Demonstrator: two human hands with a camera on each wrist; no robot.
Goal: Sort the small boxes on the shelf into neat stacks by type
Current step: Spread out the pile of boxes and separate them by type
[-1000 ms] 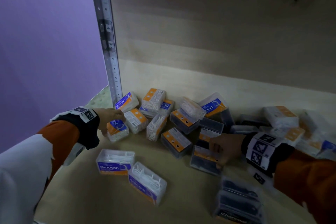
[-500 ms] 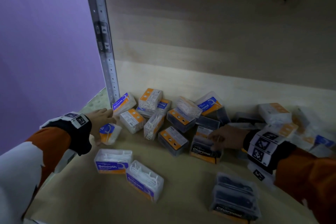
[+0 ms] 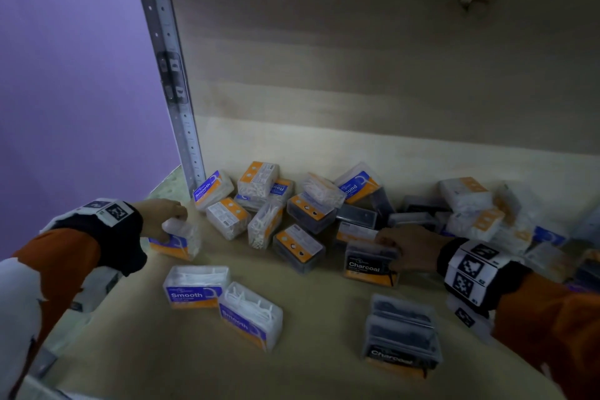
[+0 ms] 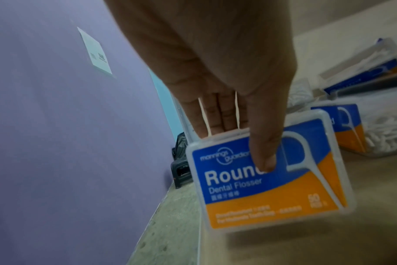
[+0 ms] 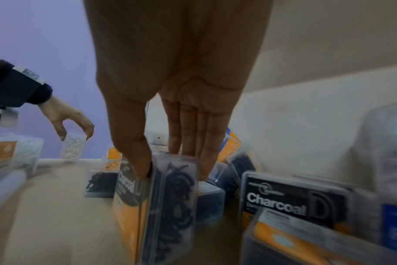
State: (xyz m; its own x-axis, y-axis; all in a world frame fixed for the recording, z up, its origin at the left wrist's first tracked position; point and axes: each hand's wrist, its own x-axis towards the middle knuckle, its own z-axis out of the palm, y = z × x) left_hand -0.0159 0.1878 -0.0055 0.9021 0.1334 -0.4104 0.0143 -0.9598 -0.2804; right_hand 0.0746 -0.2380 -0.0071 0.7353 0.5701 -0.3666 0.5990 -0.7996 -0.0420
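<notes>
My left hand (image 3: 162,217) pinches a blue-and-orange "Round" flosser box (image 3: 177,242) from above near the shelf's left edge. In the left wrist view the thumb lies on the label and the fingers sit behind the Round box (image 4: 267,188), which is tilted. My right hand (image 3: 412,250) grips a dark "Charcoal" box (image 3: 368,265) standing on edge at mid-shelf. In the right wrist view the thumb and fingers of my right hand (image 5: 168,161) clamp the Charcoal box (image 5: 161,206) by its top.
Two "Smooth" boxes (image 3: 193,287) stand side by side at front left. A Charcoal stack (image 3: 401,334) stands at front right. Several mixed boxes (image 3: 292,204) lie jumbled along the back, with more boxes (image 3: 470,204) at the right. A metal upright (image 3: 168,75) bounds the left corner.
My left hand drew the Round box out of the pile toward the front left. My right hand pulled the Charcoal box out of the pile and stood it on edge.
</notes>
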